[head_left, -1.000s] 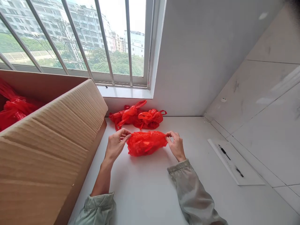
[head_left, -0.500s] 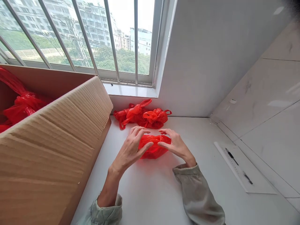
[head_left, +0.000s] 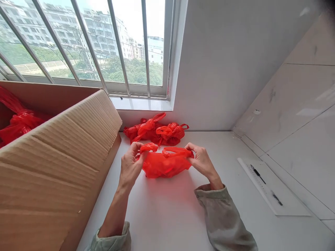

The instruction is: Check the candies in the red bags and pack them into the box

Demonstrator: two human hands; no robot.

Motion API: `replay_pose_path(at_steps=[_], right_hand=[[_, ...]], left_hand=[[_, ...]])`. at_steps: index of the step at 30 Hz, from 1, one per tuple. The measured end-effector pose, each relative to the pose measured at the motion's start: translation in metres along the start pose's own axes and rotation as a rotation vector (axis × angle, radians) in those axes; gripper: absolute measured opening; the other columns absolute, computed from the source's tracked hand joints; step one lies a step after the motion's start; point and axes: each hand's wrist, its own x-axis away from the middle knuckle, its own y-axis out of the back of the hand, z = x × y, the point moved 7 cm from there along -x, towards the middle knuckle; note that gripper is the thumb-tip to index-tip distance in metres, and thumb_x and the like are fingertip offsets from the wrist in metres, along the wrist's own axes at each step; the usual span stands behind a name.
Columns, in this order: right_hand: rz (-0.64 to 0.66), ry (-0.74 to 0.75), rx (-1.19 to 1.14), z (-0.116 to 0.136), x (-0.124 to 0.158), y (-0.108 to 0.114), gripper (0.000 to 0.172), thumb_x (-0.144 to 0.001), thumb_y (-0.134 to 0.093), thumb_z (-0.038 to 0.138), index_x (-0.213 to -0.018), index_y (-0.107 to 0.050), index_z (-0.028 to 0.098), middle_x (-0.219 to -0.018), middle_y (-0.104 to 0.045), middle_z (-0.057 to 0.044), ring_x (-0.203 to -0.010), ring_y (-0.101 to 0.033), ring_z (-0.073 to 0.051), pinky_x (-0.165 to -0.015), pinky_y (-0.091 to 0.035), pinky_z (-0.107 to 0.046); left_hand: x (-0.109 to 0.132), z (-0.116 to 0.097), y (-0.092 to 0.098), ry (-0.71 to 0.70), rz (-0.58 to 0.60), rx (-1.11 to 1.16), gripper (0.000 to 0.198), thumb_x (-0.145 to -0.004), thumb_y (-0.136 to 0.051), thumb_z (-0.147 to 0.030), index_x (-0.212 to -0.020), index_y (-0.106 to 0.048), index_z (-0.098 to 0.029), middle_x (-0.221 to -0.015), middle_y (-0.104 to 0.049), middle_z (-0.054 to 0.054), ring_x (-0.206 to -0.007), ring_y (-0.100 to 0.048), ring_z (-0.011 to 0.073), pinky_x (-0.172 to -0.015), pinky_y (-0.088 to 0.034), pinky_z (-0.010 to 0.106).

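Note:
A thin red plastic bag [head_left: 167, 165] rests on the white tabletop between my hands, its top pulled out sideways. My left hand [head_left: 131, 162] is closed, pinching the bag's bunched left end between thumb and fingers. At the opposite end my right hand [head_left: 200, 159] pinches the right corner. A loop of the bag, probably a handle, stretches along the top toward the right hand. What lies inside the bag cannot be made out. Just behind it, against the wall, sit knotted red plastic bags [head_left: 171, 133].
A large open cardboard box [head_left: 60, 157] stands at the left with red bags [head_left: 23, 120] inside. On the right of the white table [head_left: 167, 216] lie a sheet of white paper [head_left: 290, 204], a black pen [head_left: 258, 173] and a smaller dark item [head_left: 277, 199]. A barred window is behind.
My hands, open above the bag before, have moved apart and closed on its two ends. The bag's top is now spread wider. The view has shifted slightly.

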Motion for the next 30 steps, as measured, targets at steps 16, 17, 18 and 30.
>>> replay_pose_path(at_steps=[16,17,18,30], right_hand=[[0.341,0.121,-0.180,0.046,0.025,0.003,0.020,-0.086,-0.063,0.036,-0.073,-0.062,0.020,-0.076,-0.055,0.001,-0.069,-0.049,-0.013,-0.067,-0.040,-0.026],[0.364,0.114,-0.207,0.046,0.026,0.005,0.020,-0.086,-0.063,0.036,-0.073,-0.062,0.021,-0.075,-0.057,0.000,-0.069,-0.050,-0.014,-0.067,-0.041,-0.027],[0.380,0.104,-0.235,0.047,0.028,0.006,0.019,-0.085,-0.063,0.036,-0.073,-0.062,0.021,-0.074,-0.059,0.000,-0.069,-0.052,-0.015,-0.067,-0.042,-0.027],[0.363,-0.066,0.123,0.034,0.031,-0.008,0.031,-0.095,-0.040,0.025,-0.092,-0.071,0.026,-0.071,-0.061,0.002,-0.059,-0.049,-0.013,-0.057,-0.035,-0.024]], left_hand=[[0.013,-0.040,0.031,-0.077,-0.252,-0.076,0.013,-0.080,-0.064,-0.032,-0.074,-0.060,-0.021,-0.068,-0.057,-0.005,-0.062,-0.054,0.0123,-0.066,-0.047,0.026],[0.012,-0.036,0.032,-0.050,-0.252,-0.053,0.013,-0.080,-0.064,-0.032,-0.073,-0.060,-0.021,-0.067,-0.057,-0.006,-0.062,-0.054,0.0121,-0.066,-0.047,0.025],[0.011,-0.032,0.033,-0.027,-0.251,-0.025,0.013,-0.080,-0.065,-0.032,-0.074,-0.060,-0.022,-0.067,-0.057,-0.006,-0.062,-0.054,0.0122,-0.066,-0.047,0.025],[0.008,-0.029,0.025,0.171,-0.080,0.420,0.020,-0.077,-0.067,-0.038,-0.075,-0.059,-0.019,-0.072,-0.058,-0.002,-0.067,-0.055,0.0132,-0.064,-0.049,0.024]])
